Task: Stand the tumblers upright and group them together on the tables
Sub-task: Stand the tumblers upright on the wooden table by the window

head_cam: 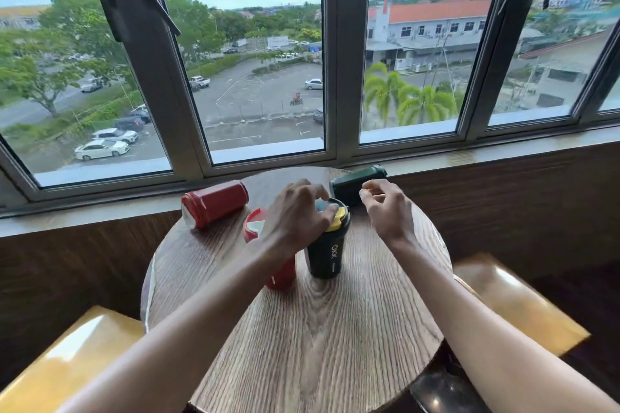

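A black tumbler [326, 255] with a yellow lid stands upright mid-table, and my left hand [297, 211] grips its lid from above. Touching it on the left, a red tumbler [280, 275] stands upright, partly hidden by my left forearm. Another red tumbler [214, 203] lies on its side at the table's far left. A dark green tumbler [352, 183] lies on its side at the far edge. My right hand [385, 208] hovers just in front of the green tumbler, fingers curled and apart, holding nothing.
The round wooden table [302, 329] stands against a window sill [503, 152]. Yellow-topped stools sit at the lower left [73, 355] and the right [510, 298]. A dark table base [443, 392] shows below the table's near right edge.
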`<state>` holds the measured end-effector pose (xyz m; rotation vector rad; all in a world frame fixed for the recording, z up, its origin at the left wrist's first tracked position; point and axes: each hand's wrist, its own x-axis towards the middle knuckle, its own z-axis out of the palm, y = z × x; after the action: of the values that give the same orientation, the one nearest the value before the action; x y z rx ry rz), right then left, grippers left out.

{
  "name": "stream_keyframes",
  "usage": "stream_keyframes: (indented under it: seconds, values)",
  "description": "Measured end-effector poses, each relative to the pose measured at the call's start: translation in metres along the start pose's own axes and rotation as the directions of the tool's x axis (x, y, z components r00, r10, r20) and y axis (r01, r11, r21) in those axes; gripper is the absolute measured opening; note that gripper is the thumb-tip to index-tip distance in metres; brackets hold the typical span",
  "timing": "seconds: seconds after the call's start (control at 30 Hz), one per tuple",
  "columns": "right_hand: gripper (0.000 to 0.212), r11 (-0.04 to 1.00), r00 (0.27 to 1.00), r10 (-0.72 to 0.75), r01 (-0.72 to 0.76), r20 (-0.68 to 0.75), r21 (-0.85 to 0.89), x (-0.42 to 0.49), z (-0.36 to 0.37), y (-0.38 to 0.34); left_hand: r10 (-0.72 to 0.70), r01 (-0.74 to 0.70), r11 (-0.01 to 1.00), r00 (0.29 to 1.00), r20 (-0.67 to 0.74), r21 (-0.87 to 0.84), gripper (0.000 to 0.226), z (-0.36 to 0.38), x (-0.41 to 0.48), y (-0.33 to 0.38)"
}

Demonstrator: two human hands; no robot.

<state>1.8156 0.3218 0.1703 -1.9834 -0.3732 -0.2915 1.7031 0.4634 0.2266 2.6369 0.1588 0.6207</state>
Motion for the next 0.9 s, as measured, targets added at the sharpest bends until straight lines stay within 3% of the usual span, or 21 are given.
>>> stream_keyframes:
  seconds: [0.17,0.43,0.67,0.9]
  values:
    - [0.042,0.983,0.983,0.171,-0.165,0.067,-0.085,0.059,0.005,0.03,-0.048,0.051,0.997,0.998,-0.042,0.06,0.028,0.009,0.003,0.009]
    - [0.085,0.894,0.894,0.432,-0.407,0.119,-0.189,0.124,0.027,0.045,-0.138,0.142,0.989,0.988,-0.073,0.049,0.023,0.009,0.0,0.016]
    - [0.09,0.857,0.847,0.515,-0.505,0.13,-0.107,0.128,0.037,0.055,-0.176,0.178,0.983,0.983,-0.052,0.036,0.022,0.008,0.008,0.02]
    - [0.065,0.863,0.859,0.493,-0.503,0.136,0.045,0.131,0.034,0.054,-0.147,0.148,0.988,0.989,-0.029,0.042,0.023,0.005,0.012,0.022]
